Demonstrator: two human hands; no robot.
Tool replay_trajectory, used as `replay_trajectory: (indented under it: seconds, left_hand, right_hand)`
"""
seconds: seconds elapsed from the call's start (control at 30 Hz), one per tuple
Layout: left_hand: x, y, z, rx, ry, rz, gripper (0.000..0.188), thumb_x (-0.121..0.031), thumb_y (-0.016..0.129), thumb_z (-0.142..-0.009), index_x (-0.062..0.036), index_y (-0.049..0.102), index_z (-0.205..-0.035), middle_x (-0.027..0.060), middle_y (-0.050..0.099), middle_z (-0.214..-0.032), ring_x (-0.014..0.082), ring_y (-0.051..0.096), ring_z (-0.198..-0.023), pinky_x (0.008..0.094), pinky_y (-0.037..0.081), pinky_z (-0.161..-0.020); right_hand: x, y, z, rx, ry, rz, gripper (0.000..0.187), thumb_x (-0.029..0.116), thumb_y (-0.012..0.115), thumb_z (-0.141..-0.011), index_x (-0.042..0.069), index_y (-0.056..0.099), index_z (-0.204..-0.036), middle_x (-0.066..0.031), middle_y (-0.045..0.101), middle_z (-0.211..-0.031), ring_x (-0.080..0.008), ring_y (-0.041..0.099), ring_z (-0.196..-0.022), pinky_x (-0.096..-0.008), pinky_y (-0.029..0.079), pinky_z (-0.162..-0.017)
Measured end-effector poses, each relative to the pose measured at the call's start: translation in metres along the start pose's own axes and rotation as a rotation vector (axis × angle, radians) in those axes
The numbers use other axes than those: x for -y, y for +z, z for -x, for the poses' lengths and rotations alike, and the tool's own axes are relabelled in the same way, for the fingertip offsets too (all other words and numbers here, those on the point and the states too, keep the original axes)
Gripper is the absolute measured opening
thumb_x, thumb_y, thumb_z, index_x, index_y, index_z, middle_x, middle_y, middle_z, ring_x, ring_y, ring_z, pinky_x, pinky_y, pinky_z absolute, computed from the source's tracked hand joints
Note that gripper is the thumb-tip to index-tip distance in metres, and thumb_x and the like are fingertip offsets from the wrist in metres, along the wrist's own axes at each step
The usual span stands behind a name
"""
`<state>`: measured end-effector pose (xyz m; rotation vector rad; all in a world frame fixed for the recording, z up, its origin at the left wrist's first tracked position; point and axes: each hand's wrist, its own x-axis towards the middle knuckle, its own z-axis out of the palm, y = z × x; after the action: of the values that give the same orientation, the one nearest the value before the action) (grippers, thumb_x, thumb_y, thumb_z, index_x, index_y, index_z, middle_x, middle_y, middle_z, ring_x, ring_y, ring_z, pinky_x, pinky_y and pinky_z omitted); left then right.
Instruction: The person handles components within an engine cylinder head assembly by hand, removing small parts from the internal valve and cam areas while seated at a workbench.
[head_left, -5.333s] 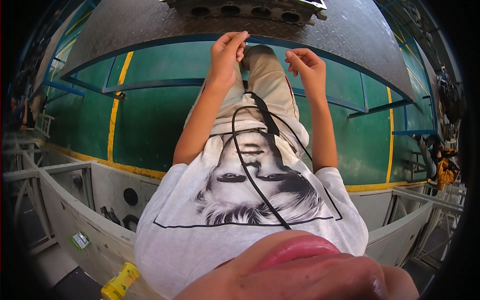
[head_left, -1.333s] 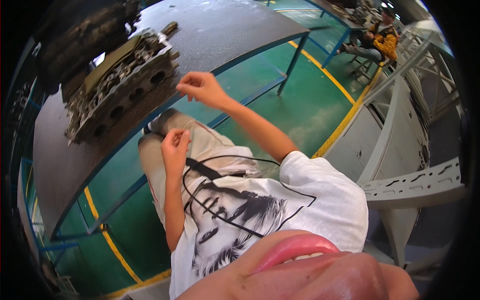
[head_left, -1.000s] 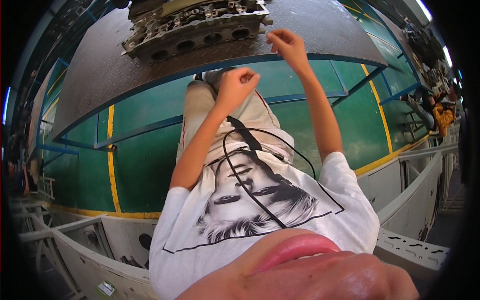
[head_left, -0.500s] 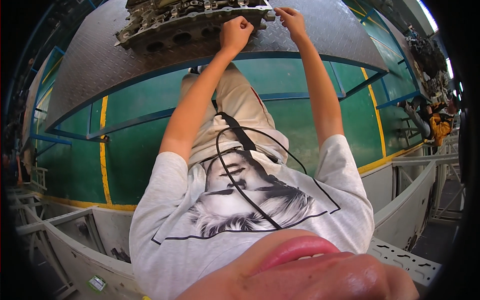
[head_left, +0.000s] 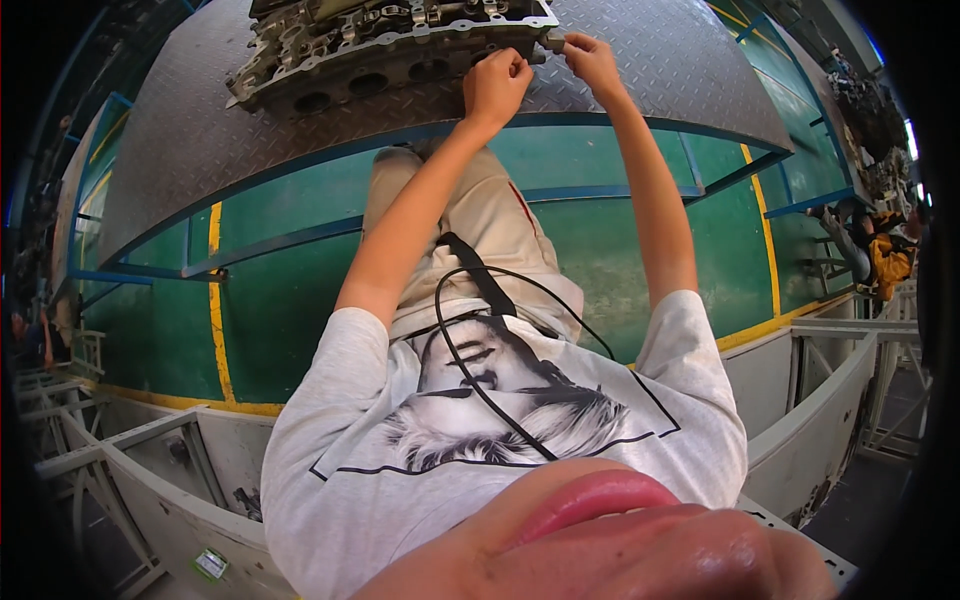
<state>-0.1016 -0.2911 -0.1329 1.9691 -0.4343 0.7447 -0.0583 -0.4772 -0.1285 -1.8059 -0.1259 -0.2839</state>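
A metal engine cylinder head (head_left: 395, 72) with round ports along its near side lies on the steel-plate table (head_left: 185, 125). My left hand (head_left: 496, 92) is closed, fingers curled, against the near side by its right end. Whatever those fingers hold is hidden. From the right, my right hand (head_left: 594, 66) pinches a small metal fitting (head_left: 552, 43) that sticks out of the cylinder head's right end. Thumb and forefinger meet at it.
The table's blue frame edge (head_left: 330, 157) runs between my body and the cylinder head. A black cable (head_left: 440, 310) loops over my shirt. Pale metal frames (head_left: 170, 490) stand behind me on both sides. Far right, a person in orange and dark clothing (head_left: 888, 262) sits near another table.
My left hand has shifted slightly right and nearer along the cylinder head. My right hand has come nearer, its fingertips now on the fitting. The whole view has shifted a little.
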Motion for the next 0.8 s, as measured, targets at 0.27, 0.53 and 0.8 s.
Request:
replay_trajectory:
  seconds: [0.27,0.53,0.8]
  left_hand:
    - [-0.001,0.016,0.002,-0.054,-0.054,0.087,0.011,-0.014,0.067,-0.074,-0.0034,0.063,-0.073,0.0086,0.060,-0.067,0.0228,0.056,-0.054,0.0310,0.044,-0.052]
    - [-0.001,0.019,0.003,-0.061,-0.064,0.162,0.007,-0.011,0.067,-0.074,-0.0056,0.063,-0.073,0.0075,0.060,-0.069,0.0263,0.059,-0.058,0.0322,0.046,-0.052]
    - [0.003,0.015,-0.005,-0.085,-0.053,0.221,0.008,-0.012,0.069,-0.076,-0.0054,0.065,-0.077,0.0039,0.060,-0.069,0.0132,0.049,-0.047,0.0262,0.039,-0.045]
  right_hand:
    - [0.005,0.032,0.037,-0.154,-0.046,-0.080,0.016,0.013,0.067,-0.078,-0.002,0.068,-0.085,0.0009,0.062,-0.069,-0.0035,0.049,-0.059,-0.0184,0.036,-0.053]
    - [0.017,0.054,0.055,-0.308,-0.027,-0.240,0.013,0.012,0.067,-0.081,0.000,0.066,-0.083,0.0033,0.059,-0.069,-0.0019,0.046,-0.058,-0.0171,0.032,-0.051]
    - [0.017,0.063,0.061,-0.389,-0.052,-0.125,0.014,0.011,0.067,-0.081,-0.002,0.065,-0.081,0.0020,0.060,-0.067,-0.0016,0.051,-0.060,-0.0170,0.040,-0.055]
